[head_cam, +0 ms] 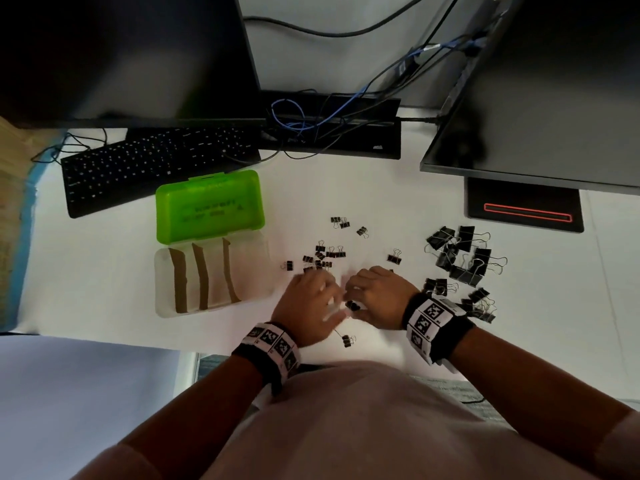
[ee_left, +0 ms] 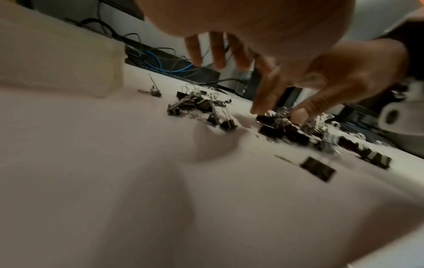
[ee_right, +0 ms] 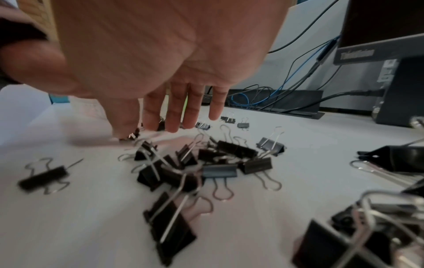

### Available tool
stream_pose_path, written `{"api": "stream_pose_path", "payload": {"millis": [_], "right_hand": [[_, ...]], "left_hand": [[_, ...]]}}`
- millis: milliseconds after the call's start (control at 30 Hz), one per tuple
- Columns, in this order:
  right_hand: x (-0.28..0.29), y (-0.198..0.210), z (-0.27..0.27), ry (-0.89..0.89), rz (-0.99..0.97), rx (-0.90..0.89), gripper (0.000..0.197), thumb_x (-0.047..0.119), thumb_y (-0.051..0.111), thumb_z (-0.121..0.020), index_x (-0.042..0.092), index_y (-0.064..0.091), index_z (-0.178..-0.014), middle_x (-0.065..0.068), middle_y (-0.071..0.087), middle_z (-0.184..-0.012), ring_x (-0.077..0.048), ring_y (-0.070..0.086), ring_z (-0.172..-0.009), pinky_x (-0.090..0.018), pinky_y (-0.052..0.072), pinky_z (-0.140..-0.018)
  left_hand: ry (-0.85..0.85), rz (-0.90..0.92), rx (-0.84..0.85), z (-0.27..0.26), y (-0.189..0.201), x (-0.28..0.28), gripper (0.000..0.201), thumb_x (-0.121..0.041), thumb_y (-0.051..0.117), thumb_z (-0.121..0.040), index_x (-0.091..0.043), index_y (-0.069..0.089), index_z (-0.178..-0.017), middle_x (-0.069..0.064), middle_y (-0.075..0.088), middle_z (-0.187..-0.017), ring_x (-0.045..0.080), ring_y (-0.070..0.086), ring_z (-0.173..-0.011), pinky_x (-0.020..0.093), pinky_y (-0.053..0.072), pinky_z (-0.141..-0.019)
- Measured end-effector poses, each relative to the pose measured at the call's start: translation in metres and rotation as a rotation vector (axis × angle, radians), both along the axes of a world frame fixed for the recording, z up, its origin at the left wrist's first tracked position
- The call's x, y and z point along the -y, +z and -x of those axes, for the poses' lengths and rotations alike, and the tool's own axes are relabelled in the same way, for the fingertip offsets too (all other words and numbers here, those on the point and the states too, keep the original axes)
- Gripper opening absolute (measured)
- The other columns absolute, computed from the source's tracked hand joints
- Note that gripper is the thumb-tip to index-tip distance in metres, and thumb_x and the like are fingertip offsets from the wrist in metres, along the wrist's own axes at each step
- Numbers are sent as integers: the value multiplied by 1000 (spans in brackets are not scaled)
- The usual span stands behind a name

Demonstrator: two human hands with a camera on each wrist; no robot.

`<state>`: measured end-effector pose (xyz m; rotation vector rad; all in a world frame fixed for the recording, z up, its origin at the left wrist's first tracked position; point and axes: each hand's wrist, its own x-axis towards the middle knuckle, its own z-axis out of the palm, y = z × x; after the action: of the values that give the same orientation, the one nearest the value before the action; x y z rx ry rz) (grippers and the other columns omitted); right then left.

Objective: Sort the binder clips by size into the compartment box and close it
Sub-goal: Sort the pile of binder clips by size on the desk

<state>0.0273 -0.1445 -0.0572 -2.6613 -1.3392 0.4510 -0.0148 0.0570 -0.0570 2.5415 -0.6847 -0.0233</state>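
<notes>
The compartment box [head_cam: 162,282] lies open at left: a clear base with brown dividers and its green lid [head_cam: 207,206] folded back. Small black binder clips [head_cam: 322,258] are scattered right of it; several large clips [head_cam: 464,254] are heaped at far right. A pile of medium clips [ee_right: 206,163] lies under my right wrist. My right hand [head_cam: 374,296] reaches down, thumb [ee_left: 300,116] and forefinger tips pinching a black clip [ee_left: 273,118] on the table. My left hand [head_cam: 308,303] hovers beside it, blurred, its fingers [ee_left: 215,52] hanging relaxed and holding nothing.
A black keyboard [head_cam: 152,168] sits behind the box, under a dark monitor. A second monitor and its stand [head_cam: 523,206] are at back right, with a cable tray and blue and black cables [head_cam: 329,123] between them. One loose clip [head_cam: 347,340] lies near the table's front edge.
</notes>
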Motion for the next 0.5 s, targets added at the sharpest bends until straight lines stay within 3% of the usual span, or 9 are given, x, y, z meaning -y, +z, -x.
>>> {"api": "stream_pose_path", "payload": {"millis": [100,200,267,333,433,500], "right_hand": [[-5,-3,0,33,16,-8,21,42,58,-81,26,68,-88,5,65,-90,-19,62,-85,-33,49,-75],[-3,0,-6,27,37,-32,17,32,60,-81,25,70,-92,3,65,-95,-20,60,-94,-34,47,-80],[1,2,-11,17,66,-60,22,35,55,-84,23,70,-95,1,64,-103,-21,57,-102,-36,43,-86],[4,7,-15,-2,74,-104,35,49,47,-86,24,70,-94,2,62,-109,-20,53,-107,-36,40,-90],[3,14,-25,-50,56,-166,55,65,35,-84,25,70,-99,3,61,-115,-19,52,-110,-36,40,-94],[-1,15,-36,-212,-18,-171,43,53,45,-89,23,64,-112,1,58,-121,-21,53,-112,-35,43,-95]], "left_hand": [[-374,-106,-61,13,-7,8,26,-57,59,-81,-31,59,-85,-10,55,-90,10,46,-85,29,34,-74],[-516,-274,-93,21,-22,14,20,-53,62,-78,-38,65,-92,-14,56,-86,7,49,-84,25,32,-73],[-479,-293,-42,19,-25,13,10,-44,68,-78,-36,68,-83,-14,57,-82,9,54,-79,24,28,-71],[-387,-246,17,15,-25,6,5,-33,72,-76,-33,69,-81,-12,60,-82,11,55,-78,25,33,-70],[-169,-167,10,9,-18,-7,19,-26,77,-72,-26,68,-89,-6,61,-92,14,51,-87,30,47,-68],[72,-107,-74,8,-9,-12,35,-31,77,-71,-23,63,-102,-2,59,-105,15,47,-96,35,50,-74]]}}
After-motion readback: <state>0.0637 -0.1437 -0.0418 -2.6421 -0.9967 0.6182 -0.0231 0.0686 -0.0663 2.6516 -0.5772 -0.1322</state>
